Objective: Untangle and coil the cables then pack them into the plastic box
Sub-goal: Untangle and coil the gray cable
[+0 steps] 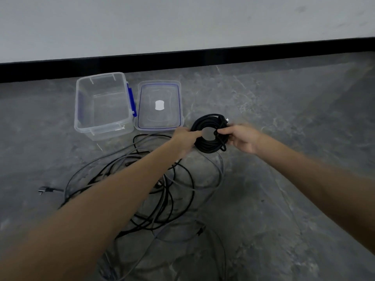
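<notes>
Your forearms [113, 191] enter bare from 7 and 4 o'clock, uncovered right to the edge of view. Your left hand [183, 139] and right hand [241, 138] are bare as well, the right one blurred at the fingers.

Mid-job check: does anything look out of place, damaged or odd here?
Nothing looks damaged or spilled. The plastic box stands upright and empty, its lid flat beside it. The left hand and right hand grip the black coil. The only disorder is the tangle of loose cables on the floor, not yet coiled.
</notes>
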